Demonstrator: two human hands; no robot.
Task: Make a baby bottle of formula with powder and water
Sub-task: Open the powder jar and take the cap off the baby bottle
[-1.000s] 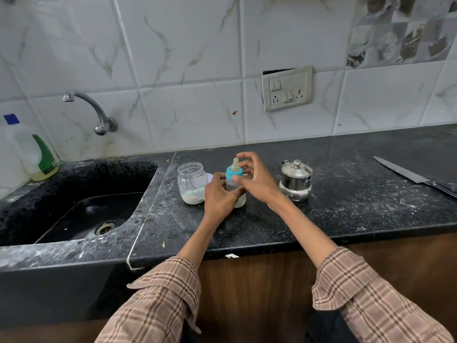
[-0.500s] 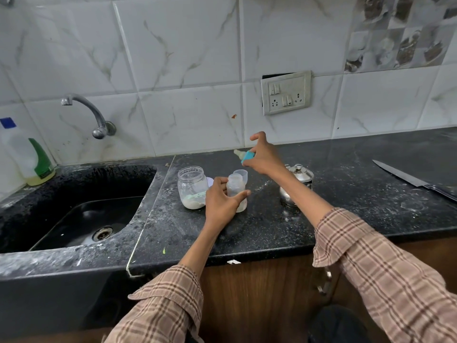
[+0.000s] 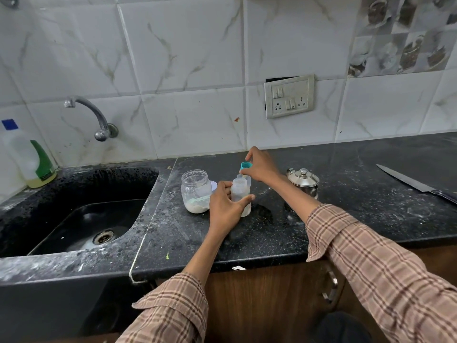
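Hands split the work: left hand [image 3: 223, 206] wraps the open baby bottle [image 3: 241, 198] upright on the desk [image 3: 346, 219], right hand [image 3: 261, 167] pinches the teal nipple cap [image 3: 246, 166] just behind it.
Risks, as I judge them: the uncapped bottle could tip if the left grip loosens; the right forearm, stretched forward past the steel pot [image 3: 304, 181], could knock it; the powder jar [image 3: 196, 190] stands open beside the bottle.

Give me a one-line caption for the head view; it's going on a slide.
Left hand grips the open baby bottle while right hand holds its teal nipple cap behind.
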